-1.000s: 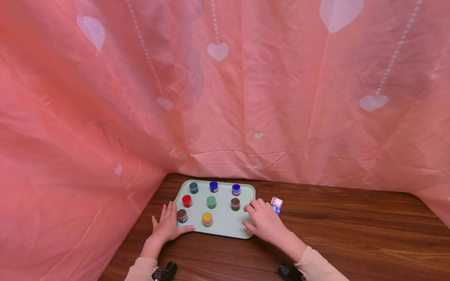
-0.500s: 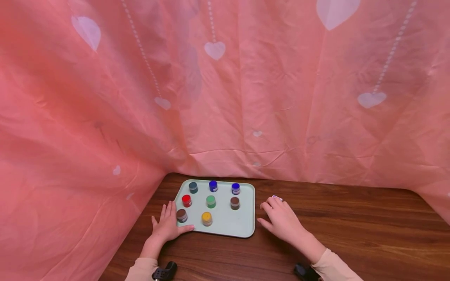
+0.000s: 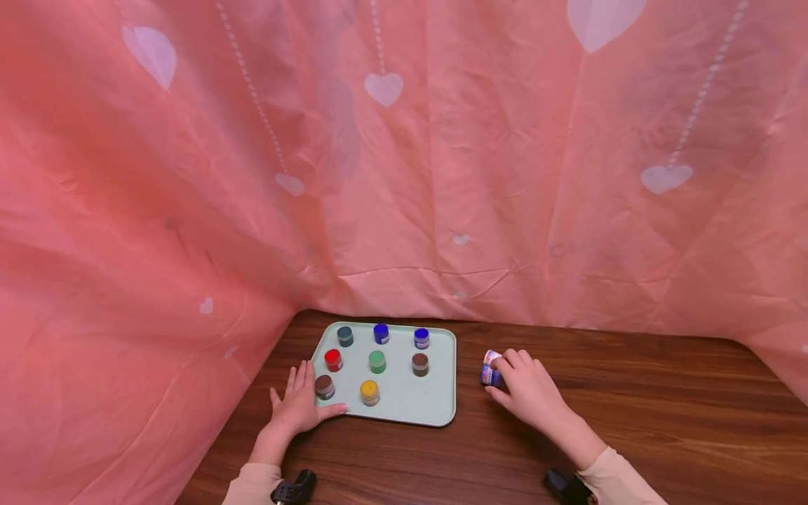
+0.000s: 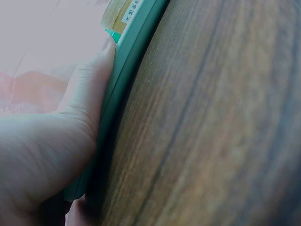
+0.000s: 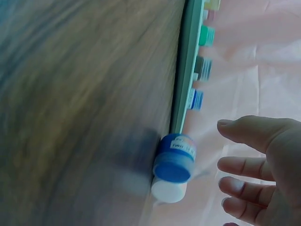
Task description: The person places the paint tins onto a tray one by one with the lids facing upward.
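My left hand (image 3: 299,407) rests at the near left corner of a pale green tray (image 3: 410,408), thumb along the front rim, fingers spread on the left side. Small paint jars stand on the tray, among them a yellow one (image 3: 369,393), a red one (image 3: 333,360) and a green one (image 3: 376,362). Right of the tray, my right hand (image 3: 529,390) hovers beside a blue paint jar (image 5: 174,160) and a white one (image 5: 169,190) on the table. In the right wrist view its fingers are apart from both jars and hold nothing.
The dark wooden table (image 3: 682,421) extends to the right. Pink curtain (image 3: 505,210) with white hearts hangs behind and along the left side. Brown (image 3: 420,364) and blue (image 3: 421,338) jars stand toward the tray's right side.
My right hand has moved right, from over the tray's right edge to the jars on the table. My left hand stays at the tray's corner.
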{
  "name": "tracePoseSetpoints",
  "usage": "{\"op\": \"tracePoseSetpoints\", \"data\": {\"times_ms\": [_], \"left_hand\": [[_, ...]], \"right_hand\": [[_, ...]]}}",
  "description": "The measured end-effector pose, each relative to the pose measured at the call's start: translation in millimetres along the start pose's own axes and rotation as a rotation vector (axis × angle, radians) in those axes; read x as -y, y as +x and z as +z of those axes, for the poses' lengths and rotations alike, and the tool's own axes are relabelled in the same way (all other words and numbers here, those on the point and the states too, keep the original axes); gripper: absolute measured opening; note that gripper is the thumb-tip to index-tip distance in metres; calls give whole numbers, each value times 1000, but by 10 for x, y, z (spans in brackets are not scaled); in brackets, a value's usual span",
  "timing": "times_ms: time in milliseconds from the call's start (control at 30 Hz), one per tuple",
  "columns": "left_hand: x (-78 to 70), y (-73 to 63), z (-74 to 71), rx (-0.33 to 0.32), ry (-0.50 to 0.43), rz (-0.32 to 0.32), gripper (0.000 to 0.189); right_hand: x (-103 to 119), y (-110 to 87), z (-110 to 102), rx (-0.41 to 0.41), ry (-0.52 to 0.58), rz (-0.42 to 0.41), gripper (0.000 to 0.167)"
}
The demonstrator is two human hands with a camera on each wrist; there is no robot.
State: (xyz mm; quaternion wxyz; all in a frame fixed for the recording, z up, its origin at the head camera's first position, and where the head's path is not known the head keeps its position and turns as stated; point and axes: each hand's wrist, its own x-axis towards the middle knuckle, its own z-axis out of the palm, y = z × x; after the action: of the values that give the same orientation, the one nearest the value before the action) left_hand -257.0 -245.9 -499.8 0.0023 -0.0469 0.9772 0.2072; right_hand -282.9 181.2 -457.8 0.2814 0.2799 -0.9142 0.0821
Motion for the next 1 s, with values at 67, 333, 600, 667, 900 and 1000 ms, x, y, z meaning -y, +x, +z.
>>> {"op": "tracePoseSetpoints", "data": {"times_ms": [67,333,600,667,900,1000], "left_hand": [[-7,-2,-12,4,-7,-1,134],[-26,5,-36,15,-19,-1,134],[-15,6,-17,11,-18,5,134],[-11,4,-16,8,-19,6,134],[-10,4,-19,2,-22,8,134],[-24,-5,-31,8,-20,4,134]], "right_hand": [[-31,1,7,10,1,13,39],[-117,-20,28,84,17,77,35],[-135,-35,36,119,35,92,34],[-142,-39,45,132,41,103,35],[-153,-35,54,157,54,118,36],[-153,-32,57,153,65,113,34]]}}
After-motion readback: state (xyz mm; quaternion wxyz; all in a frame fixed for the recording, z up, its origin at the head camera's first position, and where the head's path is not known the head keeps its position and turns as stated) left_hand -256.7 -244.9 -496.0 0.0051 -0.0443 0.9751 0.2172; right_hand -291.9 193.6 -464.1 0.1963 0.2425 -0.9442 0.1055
